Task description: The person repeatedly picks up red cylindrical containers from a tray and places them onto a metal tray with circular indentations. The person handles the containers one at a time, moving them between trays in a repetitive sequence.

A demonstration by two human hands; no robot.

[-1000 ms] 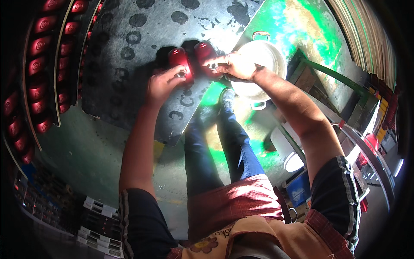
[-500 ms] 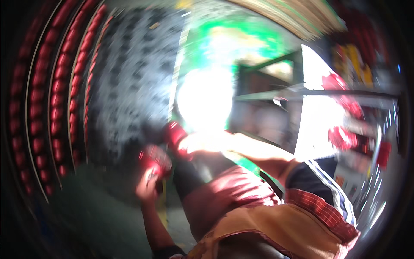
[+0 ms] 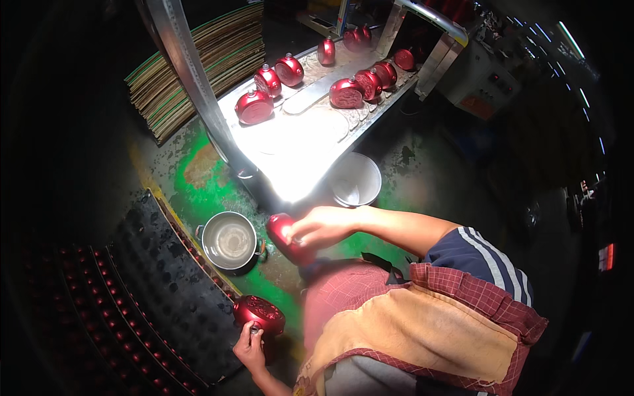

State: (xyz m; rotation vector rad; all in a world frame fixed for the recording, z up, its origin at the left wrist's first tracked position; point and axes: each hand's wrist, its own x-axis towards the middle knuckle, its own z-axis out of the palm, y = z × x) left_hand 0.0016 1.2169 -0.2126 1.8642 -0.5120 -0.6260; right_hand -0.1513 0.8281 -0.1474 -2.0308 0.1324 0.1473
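Note:
In my left hand [image 3: 248, 348], the fingers pinch the small neck of a shiny dark-red round, flattened bottle [image 3: 259, 313] with raised patterning on its broad side. That bottle is tilted over the edge of a dark spotted board. My right hand [image 3: 323, 226] grips a second red bottle [image 3: 280, 228] in front of my lap, just below the bright end of a lit table. This bottle is partly blurred, and my fingers cover part of it. Several similar red bottles [image 3: 255, 107] stand along the table's two sides.
The lit table [image 3: 310, 142] has metal posts [image 3: 191, 72] at its corners. A metal pot [image 3: 229, 240] and a white bucket [image 3: 356, 179] stand on the green-stained floor. Stacked boards [image 3: 198, 63] lie far left, rows of red bottles [image 3: 125, 323] lower left, and a control box [image 3: 479, 79] far right.
My view has swung right, from the rows of red bottles and dark board toward the lit table. Both hands still hold their red bottles. The picture is much less blurred.

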